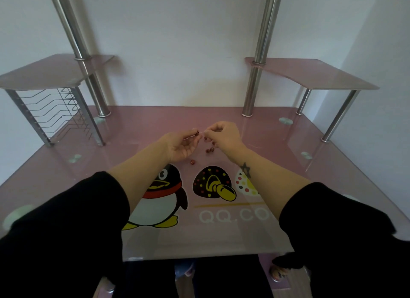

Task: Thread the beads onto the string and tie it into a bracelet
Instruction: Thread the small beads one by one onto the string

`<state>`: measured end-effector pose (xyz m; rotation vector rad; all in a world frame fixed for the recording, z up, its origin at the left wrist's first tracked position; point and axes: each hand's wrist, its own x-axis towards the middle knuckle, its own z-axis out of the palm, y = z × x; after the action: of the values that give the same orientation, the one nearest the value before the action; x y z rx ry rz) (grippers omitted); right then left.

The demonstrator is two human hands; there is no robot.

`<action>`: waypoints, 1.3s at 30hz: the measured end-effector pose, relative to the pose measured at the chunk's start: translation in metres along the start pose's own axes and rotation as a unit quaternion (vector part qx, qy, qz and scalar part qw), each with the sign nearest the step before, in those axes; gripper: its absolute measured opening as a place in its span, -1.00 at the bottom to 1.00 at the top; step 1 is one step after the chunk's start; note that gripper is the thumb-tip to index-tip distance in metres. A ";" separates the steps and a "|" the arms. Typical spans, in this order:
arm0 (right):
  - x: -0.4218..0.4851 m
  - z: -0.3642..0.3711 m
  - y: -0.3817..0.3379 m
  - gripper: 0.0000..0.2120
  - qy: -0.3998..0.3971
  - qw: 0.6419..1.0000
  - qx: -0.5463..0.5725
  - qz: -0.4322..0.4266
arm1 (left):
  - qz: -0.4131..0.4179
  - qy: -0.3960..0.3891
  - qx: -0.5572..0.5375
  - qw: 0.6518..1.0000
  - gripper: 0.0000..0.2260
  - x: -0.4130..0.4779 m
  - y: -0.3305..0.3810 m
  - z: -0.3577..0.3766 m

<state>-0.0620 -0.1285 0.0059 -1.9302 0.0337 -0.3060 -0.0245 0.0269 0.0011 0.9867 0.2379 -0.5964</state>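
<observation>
Your two hands meet just above the middle of the frame, over the pink glass bench. Your left hand is turned palm up, with its fingers curled. Its fingertips pinch one dark red bead. Your right hand is just beside it, on the right, with the fingers bent together. Thumb and forefinger pinch the end of the string, which shows only as a faint light line pointing at the bead. Whether the string already enters the bead is too small to tell.

Below the right hand there are other beads, dark red too, in a small loose group. I cannot tell if they hang on the string or lie on the glass. One single bead is apart from them, under your left hand, near the penguin picture printed on the bench. A wire rack stands at the left of the frame.
</observation>
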 end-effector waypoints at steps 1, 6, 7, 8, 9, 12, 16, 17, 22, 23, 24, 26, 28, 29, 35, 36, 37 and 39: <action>0.000 0.000 0.000 -0.94 0.000 1.000 -0.001 -0.001 | 0.001 -0.001 0.000 1.000 -0.97 0.000 0.000 0.000; 0.001 0.000 0.000 -0.94 0.001 1.000 -0.012 -0.010 | 0.001 -0.005 0.005 1.000 -0.97 -0.002 0.000 0.000; 0.001 0.000 0.001 -0.93 0.001 1.000 -0.015 -0.011 | 0.001 -0.005 0.005 1.000 -0.97 -0.002 -0.001 0.001; 0.001 0.000 0.000 -0.92 0.001 1.000 -0.019 -0.012 | 0.001 -0.006 0.005 1.000 -0.97 -0.003 -0.001 0.001; 0.001 0.000 0.000 -0.91 0.001 1.000 -0.023 -0.012 | 0.000 -0.006 0.007 1.000 -0.97 -0.003 -0.001 0.001; 0.001 0.000 0.000 -0.92 0.001 1.000 -0.022 -0.009 | 0.001 -0.007 0.012 1.000 -0.97 -0.004 -0.002 0.002; 0.001 -0.001 0.001 -0.95 0.002 1.000 -0.025 -0.009 | 0.000 -0.006 0.015 1.000 -0.97 -0.006 -0.002 0.004; 0.001 -0.001 0.001 -0.95 0.001 1.000 -0.025 -0.010 | 0.001 -0.005 0.016 1.000 -0.97 -0.006 -0.002 0.004; 0.002 0.000 0.000 -0.86 -0.001 0.999 -0.034 -0.024 | 0.004 -0.002 0.019 1.000 -0.95 -0.007 -0.002 0.007; 0.002 0.000 0.000 -0.83 -0.002 0.999 -0.035 -0.027 | 0.005 -0.001 0.020 1.000 -0.94 -0.007 -0.002 0.007; 0.003 0.000 0.001 -0.82 -0.003 0.999 -0.035 -0.028 | 0.005 -0.001 0.021 1.000 -0.94 -0.007 -0.002 0.007; 0.003 0.001 0.001 -0.82 -0.005 0.999 -0.033 -0.030 | 0.003 -0.001 0.022 1.000 -0.94 -0.008 -0.002 0.007; 0.003 0.001 0.001 -0.82 -0.008 0.999 -0.036 -0.032 | 0.000 -0.003 0.022 1.000 -0.94 -0.009 -0.002 0.007; 0.003 0.001 0.002 -0.82 -0.009 0.999 -0.040 -0.033 | 0.000 -0.002 0.023 1.000 -0.95 -0.009 -0.002 0.007; 0.005 0.002 0.004 -0.89 -0.009 0.998 -0.054 -0.040 | 0.001 0.000 0.035 0.999 -0.96 -0.010 -0.002 0.008; 0.005 0.002 0.004 -0.88 -0.008 0.998 -0.055 -0.041 | 0.001 -0.002 0.034 0.999 -0.96 -0.010 -0.002 0.008; 0.005 0.002 0.003 -0.86 -0.006 0.998 -0.056 -0.042 | 0.000 -0.002 0.031 1.000 -0.96 -0.010 -0.002 0.007; 0.006 0.001 0.003 -0.86 -0.010 0.997 -0.057 -0.042 | 0.000 -0.002 0.031 1.000 -0.96 -0.010 -0.002 0.007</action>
<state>-0.0559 -0.1294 0.0033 -2.0504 -0.0443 -0.3472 -0.0341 0.0241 0.0081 1.0454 0.2174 -0.6083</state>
